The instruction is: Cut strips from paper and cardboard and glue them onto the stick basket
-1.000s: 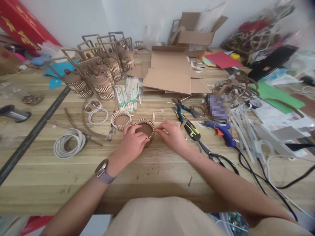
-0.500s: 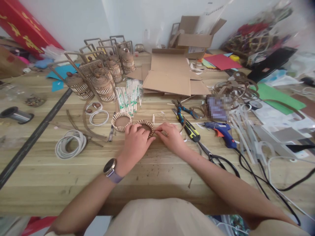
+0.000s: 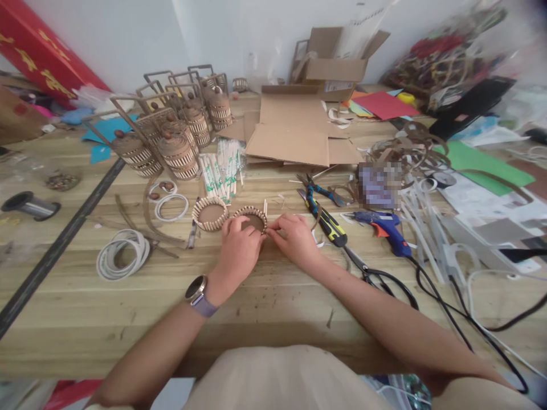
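Note:
A small round tray with a brown base and a rim of short wooden sticks (image 3: 262, 214) lies on the table between my hands. My left hand (image 3: 239, 247), with a watch on its wrist, is closed on the tray's near left rim. At the tray's right edge my right hand (image 3: 294, 239) pinches with thumb and forefinger; whatever lies between those fingertips is too small to make out. A second, paler stick-rimmed tray (image 3: 209, 214) sits just left of my left hand. Two loose pale sticks (image 3: 265, 206) lie behind the first tray.
Pliers (image 3: 322, 191), a utility knife (image 3: 327, 219), scissors (image 3: 363, 265) and a blue glue gun (image 3: 387, 225) lie to the right. White tape rolls (image 3: 123, 254) are at left. Handled stick baskets (image 3: 179, 151), wrapped stick packs (image 3: 222, 171) and cardboard (image 3: 288, 142) stand or lie behind.
My left hand's fingers have curled in and its thumb has drawn up against the tray's near rim. My right hand stays pinched at the right edge. The view has shifted slightly.

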`<state>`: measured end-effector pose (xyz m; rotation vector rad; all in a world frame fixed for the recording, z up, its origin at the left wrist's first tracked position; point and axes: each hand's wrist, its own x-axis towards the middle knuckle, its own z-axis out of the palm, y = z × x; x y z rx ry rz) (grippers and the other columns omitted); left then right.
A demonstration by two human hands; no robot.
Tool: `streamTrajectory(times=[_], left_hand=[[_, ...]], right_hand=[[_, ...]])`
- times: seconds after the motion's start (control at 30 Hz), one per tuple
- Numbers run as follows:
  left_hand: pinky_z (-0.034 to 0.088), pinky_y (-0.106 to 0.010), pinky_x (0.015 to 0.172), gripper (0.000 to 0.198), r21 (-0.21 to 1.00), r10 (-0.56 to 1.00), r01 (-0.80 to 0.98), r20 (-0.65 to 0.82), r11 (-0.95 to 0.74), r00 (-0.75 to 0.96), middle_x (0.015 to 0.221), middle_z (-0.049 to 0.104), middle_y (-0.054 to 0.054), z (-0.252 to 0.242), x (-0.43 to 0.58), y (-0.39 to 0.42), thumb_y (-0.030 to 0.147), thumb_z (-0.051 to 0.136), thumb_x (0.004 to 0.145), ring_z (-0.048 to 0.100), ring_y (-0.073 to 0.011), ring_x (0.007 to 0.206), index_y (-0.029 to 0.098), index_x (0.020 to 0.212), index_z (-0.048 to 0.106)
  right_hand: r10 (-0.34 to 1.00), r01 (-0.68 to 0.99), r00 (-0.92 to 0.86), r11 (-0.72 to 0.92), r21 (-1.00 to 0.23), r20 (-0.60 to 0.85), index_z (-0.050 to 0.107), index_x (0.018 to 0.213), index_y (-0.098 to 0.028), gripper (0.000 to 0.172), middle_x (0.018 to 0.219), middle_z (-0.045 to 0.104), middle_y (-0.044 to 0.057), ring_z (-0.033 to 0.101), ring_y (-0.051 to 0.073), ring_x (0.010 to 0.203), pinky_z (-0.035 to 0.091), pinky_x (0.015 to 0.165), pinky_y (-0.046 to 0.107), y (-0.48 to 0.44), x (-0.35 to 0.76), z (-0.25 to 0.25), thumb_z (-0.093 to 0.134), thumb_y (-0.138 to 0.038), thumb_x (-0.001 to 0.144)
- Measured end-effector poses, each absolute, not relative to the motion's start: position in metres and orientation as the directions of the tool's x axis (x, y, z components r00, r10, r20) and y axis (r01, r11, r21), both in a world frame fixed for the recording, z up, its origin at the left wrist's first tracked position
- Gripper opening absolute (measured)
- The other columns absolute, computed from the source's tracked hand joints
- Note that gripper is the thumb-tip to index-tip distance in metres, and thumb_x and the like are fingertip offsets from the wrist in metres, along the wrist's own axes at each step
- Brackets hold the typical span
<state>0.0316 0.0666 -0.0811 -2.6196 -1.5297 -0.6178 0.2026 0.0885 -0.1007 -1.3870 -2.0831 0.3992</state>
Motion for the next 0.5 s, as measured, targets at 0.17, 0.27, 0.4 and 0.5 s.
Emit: streamTrajectory(times=[0.17, 0.27, 0.4, 0.5], left_hand=[[0.038, -0.053, 0.098, 0.024, 0.166, 0.827, 0.845, 0.369, -0.508, 0.425, 0.077, 0.073, -0.006, -0.082, 0.029, 0.066, 0.023, 0.059, 0.095, 0.055, -0.0320, 0.108, 0.018, 0.075, 0.072], [0.036, -0.054, 0.099, 0.022, 0.148, 0.840, 0.851, 0.313, -0.504, 0.443, 0.081, 0.073, -0.006, -0.078, 0.027, 0.063, 0.027, 0.060, 0.095, 0.054, -0.0335, 0.110, 0.018, 0.080, 0.073], [0.037, -0.054, 0.096, 0.021, 0.108, 0.843, 0.856, 0.274, -0.505, 0.463, 0.091, 0.072, -0.009, -0.070, 0.024, 0.059, 0.036, 0.069, 0.090, 0.053, -0.0345, 0.108, 0.016, 0.096, 0.073], [0.037, -0.052, 0.094, 0.022, 0.074, 0.832, 0.852, 0.274, -0.519, 0.483, 0.099, 0.072, -0.010, -0.065, 0.014, 0.058, 0.033, 0.071, 0.088, 0.052, -0.0347, 0.109, 0.017, 0.102, 0.072]], right_hand=[[0.911, 0.776, -0.255, 0.393, -0.494, 0.324, 0.061, 0.067, -0.019, 0.028, 0.073, 0.066, 0.004, 0.060, 0.021, 0.075, 0.036, 0.077, 0.036, 0.095, 0.212, -0.097, 0.067, -0.034, 0.090], [0.880, 0.755, -0.317, 0.460, -0.468, 0.354, 0.069, 0.094, -0.020, 0.010, 0.094, 0.069, 0.007, 0.062, 0.023, 0.091, 0.039, 0.080, 0.035, 0.094, 0.217, -0.090, 0.066, -0.028, 0.091], [0.760, 0.686, -0.522, 0.644, -0.338, 0.388, 0.070, 0.112, -0.023, 0.022, 0.110, 0.065, 0.010, 0.057, 0.025, 0.105, 0.039, 0.086, 0.038, 0.092, 0.218, -0.084, 0.058, -0.020, 0.094], [0.734, 0.672, -0.574, 0.676, -0.303, 0.364, 0.071, 0.108, -0.024, 0.021, 0.110, 0.063, 0.009, 0.055, 0.024, 0.104, 0.038, 0.087, 0.038, 0.096, 0.215, -0.086, 0.057, -0.018, 0.094]])
